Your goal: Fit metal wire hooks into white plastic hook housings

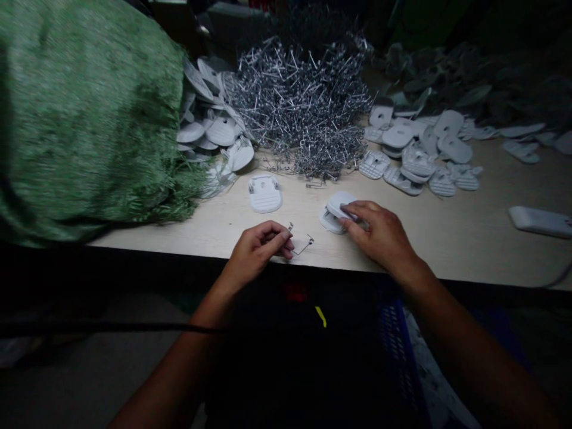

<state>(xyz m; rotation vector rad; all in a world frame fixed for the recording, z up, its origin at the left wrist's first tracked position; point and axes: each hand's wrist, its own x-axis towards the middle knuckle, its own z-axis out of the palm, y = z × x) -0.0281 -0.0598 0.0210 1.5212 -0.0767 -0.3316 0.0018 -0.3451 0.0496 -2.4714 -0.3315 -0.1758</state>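
My left hand is closed in a pinch on a bent wire spring, held just above the table's front edge. To the right, my right hand has its thumb and fingers closed on a white oval plastic piece. That piece sits tilted over another white plastic piece lying on the table. Beyond my left hand, a single white plastic plate lies flat with its ribbed side and small upright lugs showing. One loose wire spring rests between the plate and the big heap.
A large heap of wire springs stands at the back. White plastic pieces pile up at left and right. A green woven sack fills the left side. A white elongated object lies at right; a blue basket is below.
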